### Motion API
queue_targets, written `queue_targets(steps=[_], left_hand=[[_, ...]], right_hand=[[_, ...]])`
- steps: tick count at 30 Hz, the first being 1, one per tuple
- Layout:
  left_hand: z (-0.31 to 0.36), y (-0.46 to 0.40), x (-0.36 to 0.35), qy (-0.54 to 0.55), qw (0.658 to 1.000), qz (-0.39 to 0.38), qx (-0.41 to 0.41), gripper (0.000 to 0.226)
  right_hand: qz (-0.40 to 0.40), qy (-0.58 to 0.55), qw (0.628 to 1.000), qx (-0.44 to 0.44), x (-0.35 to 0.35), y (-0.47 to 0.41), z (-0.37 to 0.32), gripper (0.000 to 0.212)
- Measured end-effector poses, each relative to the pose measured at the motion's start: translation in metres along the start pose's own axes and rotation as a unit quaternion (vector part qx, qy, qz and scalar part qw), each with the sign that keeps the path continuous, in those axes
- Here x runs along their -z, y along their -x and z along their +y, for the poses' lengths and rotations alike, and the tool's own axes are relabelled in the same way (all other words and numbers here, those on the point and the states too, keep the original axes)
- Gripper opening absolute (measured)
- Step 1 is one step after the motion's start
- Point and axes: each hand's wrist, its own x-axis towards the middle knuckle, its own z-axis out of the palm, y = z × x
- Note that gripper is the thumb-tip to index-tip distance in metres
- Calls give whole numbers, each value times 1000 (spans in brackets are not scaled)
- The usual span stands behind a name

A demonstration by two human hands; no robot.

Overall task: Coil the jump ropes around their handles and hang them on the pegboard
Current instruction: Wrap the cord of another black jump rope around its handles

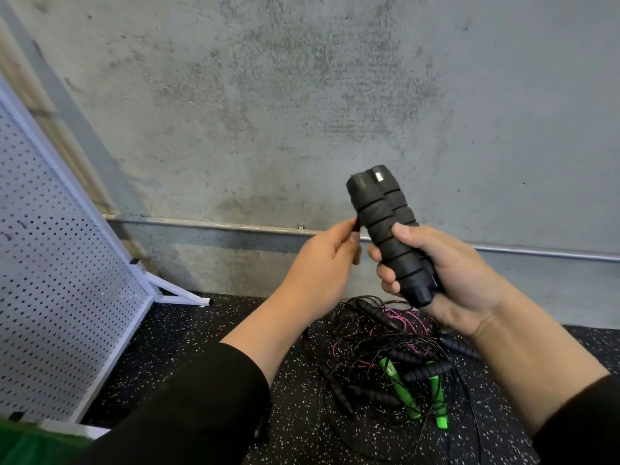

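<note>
My right hand point(446, 273) grips a pair of black foam jump rope handles point(385, 219) held together, tilted up and to the left. A thin black cord is wound around them in several turns. My left hand point(322, 263) pinches the black cord just left of the handles, fingers and thumb closed on it. Below my hands, a tangled pile of jump ropes point(396, 367) lies on the floor, with black cords, a pink cord, black handles and green handles. The white pegboard point(57, 263) leans at the far left.
A grey concrete wall point(302, 95) fills the background, with a metal conduit point(208, 224) running along it. The floor is black speckled rubber point(201, 330). The pegboard's white foot point(181, 295) sticks out onto the floor. Something green shows in the bottom left corner.
</note>
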Motion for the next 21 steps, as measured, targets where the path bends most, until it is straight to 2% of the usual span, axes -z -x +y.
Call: queue_targets(steps=[4,8,11,15,17,19,21], left_hand=[[4,0,2,-55,998,-27,30,39],[2,1,4,-20,991,-69,109,30],[0,5,2,113,967,-84,214,21],[-4,5,1,260,907,-67,324,66],[-7,4,3,282,894,-54,344,73],[-8,5,4,264,897,-35,354,62],[-10,5,4,256,899,-6,356,46]], right_hand=[[93,147,985,-1,9,-5,1,25],[157,314,936,37,12,-11,9,9],[199,482,848,92,21,-19,16,17],[177,680,703,111,15,-19,29,39],[156,732,649,140,10,-21,39,44],[137,760,617,149,7,-22,47,48],[105,774,609,136,7,-22,51,57]])
